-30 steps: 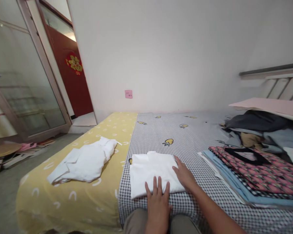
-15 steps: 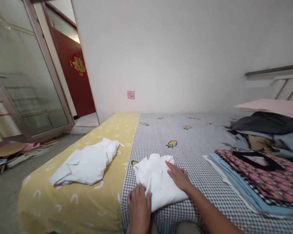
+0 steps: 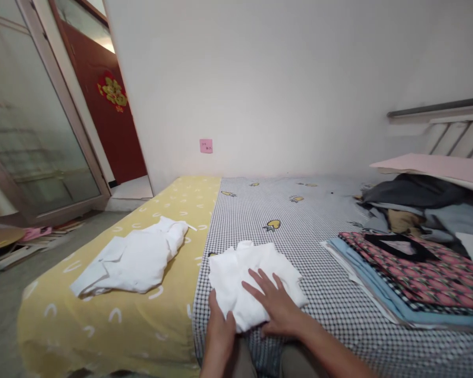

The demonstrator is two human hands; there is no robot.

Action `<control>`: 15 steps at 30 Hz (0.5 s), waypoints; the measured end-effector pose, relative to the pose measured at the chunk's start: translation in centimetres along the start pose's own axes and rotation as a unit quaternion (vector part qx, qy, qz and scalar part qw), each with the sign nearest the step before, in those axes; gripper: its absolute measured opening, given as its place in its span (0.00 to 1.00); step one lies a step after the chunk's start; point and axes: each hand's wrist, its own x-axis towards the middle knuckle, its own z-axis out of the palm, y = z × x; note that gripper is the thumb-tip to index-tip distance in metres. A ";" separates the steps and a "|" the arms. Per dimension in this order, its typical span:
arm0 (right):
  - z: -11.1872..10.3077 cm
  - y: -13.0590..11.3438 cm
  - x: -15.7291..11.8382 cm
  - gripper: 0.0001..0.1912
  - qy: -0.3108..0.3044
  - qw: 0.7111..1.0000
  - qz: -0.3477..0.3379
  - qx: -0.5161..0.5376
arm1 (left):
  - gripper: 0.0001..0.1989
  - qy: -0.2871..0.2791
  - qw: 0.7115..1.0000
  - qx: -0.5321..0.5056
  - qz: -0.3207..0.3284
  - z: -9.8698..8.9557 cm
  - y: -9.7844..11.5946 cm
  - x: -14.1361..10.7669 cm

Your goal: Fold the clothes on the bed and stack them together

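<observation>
A folded white shirt (image 3: pixel 236 278) lies on the checked bedding in front of me, its collar toward the wall. My left hand (image 3: pixel 220 325) is at the shirt's near left edge, thumb and fingers around the cloth; some fingers are hidden. Spread flat, my right hand (image 3: pixel 274 302) rests on the middle and near right of the shirt. To the left, on the yellow cover, lies a second white garment (image 3: pixel 137 260), loosely folded with a thin strap-like end.
At right, a pile of folded clothes (image 3: pixel 433 273) has a pink-patterned top uppermost. Behind it are dark clothes (image 3: pixel 413 191) under a pink board (image 3: pixel 437 167). The bed's yellow side (image 3: pixel 102 320) drops to the floor at left. A wall (image 3: pixel 260 94) stands behind.
My right hand has moved from the shirt's right side onto its middle, nearer me. The shirt's right part looks rearranged. My left hand now wraps the near left edge. The view has shifted slightly.
</observation>
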 end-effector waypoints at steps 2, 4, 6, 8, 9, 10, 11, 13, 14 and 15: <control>0.7 -0.1 0.7 0.50 0.028 0.998 0.009 0.049 | 0.34 -0.039 0.989 -0.130 -0.061 0.1 2.8 0.5; 0.4 0.2 1.6 0.36 0.074 0.974 0.035 0.209 | 0.34 -0.075 0.953 -0.264 -0.127 -0.1 6.2 1.6; -0.6 0.9 2.8 0.25 0.123 0.879 0.074 0.455 | 0.33 -0.094 0.912 -0.371 -0.145 -0.3 9.8 3.0; -2.0 2.0 4.1 0.21 0.151 0.752 0.098 0.634 | 0.31 -0.087 0.885 -0.440 -0.129 -0.4 12.7 4.2; -2.6 2.8 4.7 0.21 0.154 0.706 0.107 0.683 | 0.31 -0.071 0.877 -0.461 -0.112 -0.5 13.7 4.7; -3.1 3.6 5.2 0.22 0.151 0.677 0.113 0.711 | 0.30 -0.050 0.874 -0.475 -0.089 -0.4 14.2 4.9; -3.5 4.4 5.5 0.24 0.146 0.657 0.120 0.729 | 0.30 -0.029 0.874 -0.481 -0.063 -0.3 14.1 4.8; -4.0 6.3 5.4 0.27 0.133 0.608 0.133 0.771 | 0.28 -0.013 0.890 -0.455 -0.029 0.3 12.3 3.8; -4.0 7.2 5.0 0.28 0.130 0.589 0.136 0.786 | 0.28 -0.028 0.903 -0.427 -0.033 0.8 10.6 2.9; -3.9 8.1 4.4 0.29 0.134 0.568 0.136 0.801 | 0.27 -0.048 0.924 -0.372 -0.075 1.3 8.7 1.8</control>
